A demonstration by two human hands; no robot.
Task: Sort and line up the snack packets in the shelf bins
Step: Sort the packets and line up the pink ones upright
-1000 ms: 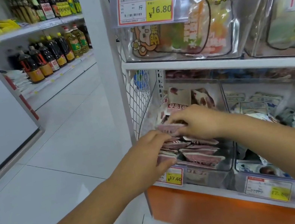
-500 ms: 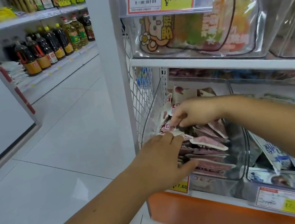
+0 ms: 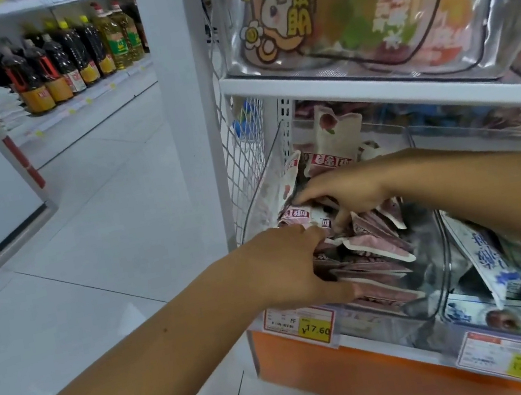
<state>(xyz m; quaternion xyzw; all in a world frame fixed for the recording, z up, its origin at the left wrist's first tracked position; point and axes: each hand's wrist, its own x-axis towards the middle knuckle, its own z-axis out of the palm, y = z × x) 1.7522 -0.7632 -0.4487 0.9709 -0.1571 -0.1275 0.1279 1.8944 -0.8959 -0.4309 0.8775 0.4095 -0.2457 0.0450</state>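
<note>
Snack packets [image 3: 379,246]: pink and white, well over ten, but they overlap too much for an exact count. They lie heaped in one clear bin [image 3: 437,277], under and between the two hands.
Hands: two, both bare, both reaching into that bin.
Left hand [image 3: 281,263]: at the near left corner of the heap. Its fingers curl over a stack of packets with the thumb beneath, gripping the stack.
Right hand [image 3: 352,191]: just beyond the left hand, palm down on the heap. The index finger stretches over a red-labelled packet [image 3: 297,215] and the thumb points down; I cannot tell whether it pinches anything.
Upright packet [image 3: 335,138]: one, standing just behind the right hand at the back of the bin.
Second bin [image 3: 450,313]: one, below the right forearm and touching the first bin. It holds blue-and-white packets [image 3: 493,260], at least four.
Price tags: two on the shelf rail. One [image 3: 304,323] is just below the left hand and reads 17.60; the other [image 3: 510,358] is below the right forearm and blurred.
In the way: the right forearm crosses above the second bin and hides part of it. A wire mesh panel [image 3: 244,151] closes the side beyond the left hand.
Above the right hand: a shelf board [image 3: 371,83] carrying large clear bags [image 3: 340,9], two mostly in view.
Far off past the left hand: a row of bottles [image 3: 72,63] on another shelf.
</note>
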